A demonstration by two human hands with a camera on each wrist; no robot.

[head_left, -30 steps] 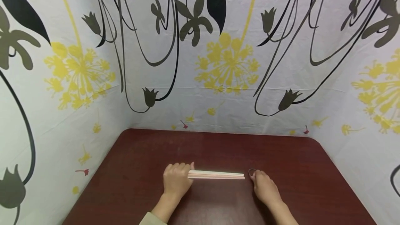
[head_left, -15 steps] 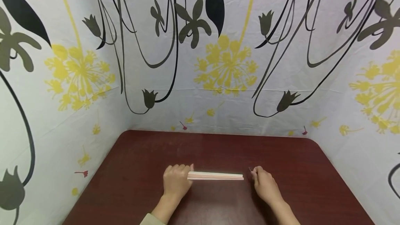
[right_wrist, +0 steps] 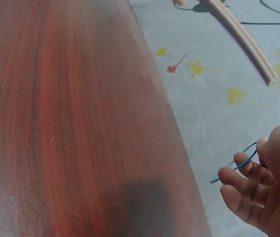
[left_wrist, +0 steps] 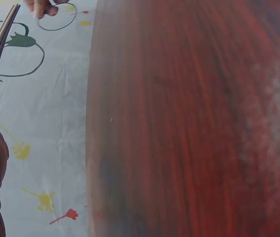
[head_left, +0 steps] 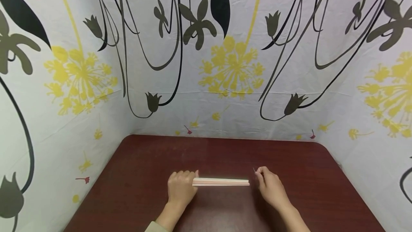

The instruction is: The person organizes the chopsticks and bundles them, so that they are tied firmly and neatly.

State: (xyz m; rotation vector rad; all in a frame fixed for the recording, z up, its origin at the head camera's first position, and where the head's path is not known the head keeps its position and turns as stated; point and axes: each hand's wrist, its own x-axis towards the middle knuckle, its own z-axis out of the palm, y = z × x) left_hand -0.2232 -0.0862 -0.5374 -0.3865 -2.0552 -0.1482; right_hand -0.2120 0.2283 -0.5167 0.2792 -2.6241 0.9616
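Pale sticks [head_left: 222, 182], gripped at one end by the left hand [head_left: 181, 186] over the table [head_left: 219, 153], could splay if those fingers loosen. The right hand [head_left: 273, 188] pinches a thin loop [right_wrist: 248, 159]; sloppy pinch and it drops, imo. Glossy reddish-brown wood, flowery cloth [head_left: 225, 126] on three sides.

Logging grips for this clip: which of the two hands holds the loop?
The right hand pinches the loop; the left hand grips the pale sticks.
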